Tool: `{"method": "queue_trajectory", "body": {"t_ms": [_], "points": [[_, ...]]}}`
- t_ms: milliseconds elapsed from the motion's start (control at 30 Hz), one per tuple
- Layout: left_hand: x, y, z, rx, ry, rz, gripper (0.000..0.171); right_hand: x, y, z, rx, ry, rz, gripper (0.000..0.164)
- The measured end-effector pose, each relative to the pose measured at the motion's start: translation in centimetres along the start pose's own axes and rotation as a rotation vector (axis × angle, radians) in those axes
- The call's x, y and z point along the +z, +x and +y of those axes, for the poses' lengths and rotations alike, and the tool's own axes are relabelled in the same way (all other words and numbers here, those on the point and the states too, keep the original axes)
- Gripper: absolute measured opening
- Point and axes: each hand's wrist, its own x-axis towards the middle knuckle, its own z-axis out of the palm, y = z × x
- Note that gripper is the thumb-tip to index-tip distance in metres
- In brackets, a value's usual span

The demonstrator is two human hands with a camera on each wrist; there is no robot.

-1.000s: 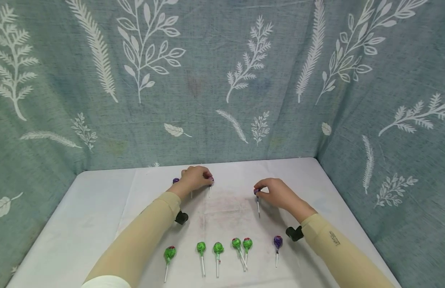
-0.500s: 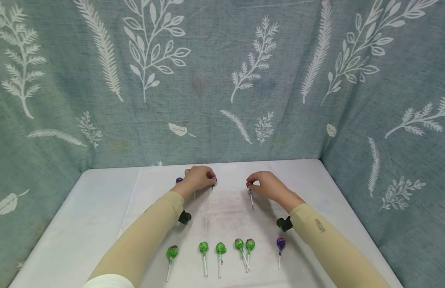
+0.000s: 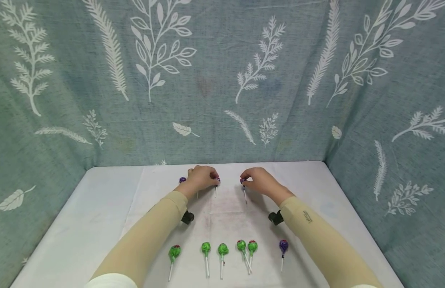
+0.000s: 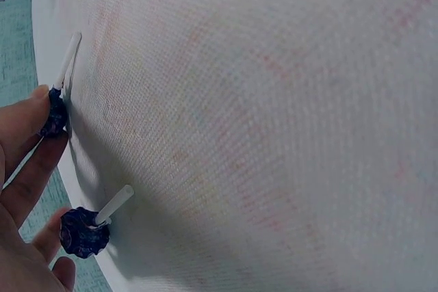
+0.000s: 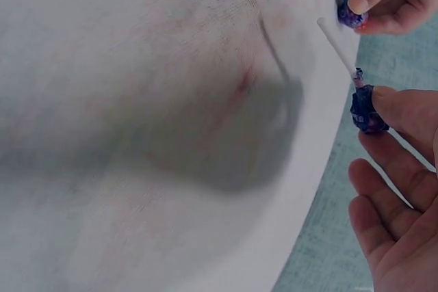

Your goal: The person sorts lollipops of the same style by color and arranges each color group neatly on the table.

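At the back of the white table, my left hand (image 3: pixel 202 178) pinches the head of a purple-wrapped lollipop (image 4: pixel 53 117), its white stick pointing toward me. A second purple lollipop (image 4: pixel 84 232) lies by that hand's lower fingers in the left wrist view. Just left of the hand, another purple head (image 3: pixel 182 180) shows, its stick hidden by the arm. My right hand (image 3: pixel 260 181) holds a purple lollipop (image 5: pixel 368 111) by its head between thumb and fingertip, a short gap to the right of the left hand's lollipop. Its other fingers are loosely bent.
Along the front of the white table (image 3: pixel 100 216) lie several green lollipops (image 3: pixel 223 250), two with crossing sticks (image 3: pixel 248 262). A purple lollipop (image 3: pixel 284 246) lies at their right. A leaf-patterned teal curtain (image 3: pixel 215 88) stands behind and at the sides.
My right hand has carried its purple lollipop leftward and farther back, closer to the left hand. The left hand stays at its lollipop, and the head view has shifted slightly.
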Motion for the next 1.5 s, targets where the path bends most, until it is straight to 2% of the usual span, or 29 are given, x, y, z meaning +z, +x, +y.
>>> {"method": "queue_trajectory", "body": {"t_ms": [200,700,1233,1500], "points": [[-0.2,0.0,0.3,-0.005,-0.005,-0.001,0.016,0.5,1.4,-0.2,-0.006,-0.039,-0.018,0.026],[-0.1,-0.8,0.5,0.013,-0.006,0.023,0.016,2.0,4.1,-1.1,0.03,-0.051,-0.039,0.026],[-0.4,-1.0,0.4,0.019,-0.002,0.043,0.015,3.2,5.0,-1.4,-0.013,-0.077,0.02,0.021],[-0.2,-0.8,0.4,0.008,0.012,0.033,0.016,3.5,5.2,-1.2,-0.004,-0.106,0.006,0.026]]}}
